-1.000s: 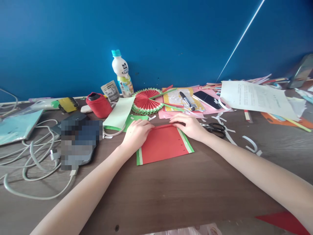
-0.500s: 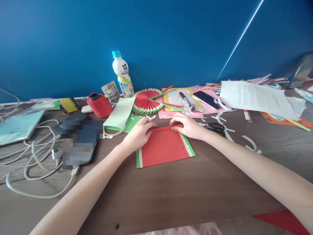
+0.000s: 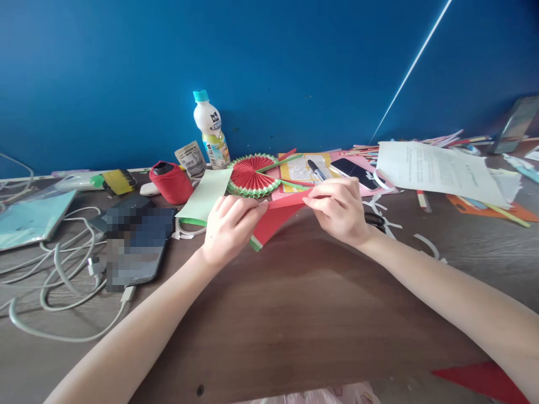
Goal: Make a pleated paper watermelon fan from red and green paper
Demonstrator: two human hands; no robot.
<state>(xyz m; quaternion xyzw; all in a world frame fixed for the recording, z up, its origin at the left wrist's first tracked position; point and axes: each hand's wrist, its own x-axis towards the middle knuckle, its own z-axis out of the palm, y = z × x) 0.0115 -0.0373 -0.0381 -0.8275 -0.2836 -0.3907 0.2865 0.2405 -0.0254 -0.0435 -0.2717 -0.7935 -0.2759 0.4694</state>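
Between my hands a sheet of red paper (image 3: 275,223) is lifted off the table, with a folded strip along its upper edge. One lower corner shows a green and white border. My left hand (image 3: 233,227) pinches the strip's left end, and my right hand (image 3: 339,207) pinches its right end. Much of the sheet is hidden behind my fingers. Just behind lies a pleated red and green paper fan (image 3: 252,174) with sticks on it. A pale green paper sheet (image 3: 206,196) lies to the left, and black scissors (image 3: 374,220) are partly hidden by my right hand.
A bottle (image 3: 213,132) stands by the blue wall. On the left are coiled white cables (image 3: 59,275) and a dark phone (image 3: 145,247). Behind my right hand lie a marker (image 3: 315,169) and another phone (image 3: 357,171). Printed paper (image 3: 438,171) and paper scraps are at the right.
The red paper has been raised from the table and tilted, so its face and right border are now mostly out of sight. Both hands have turned and now pinch its folded edge.
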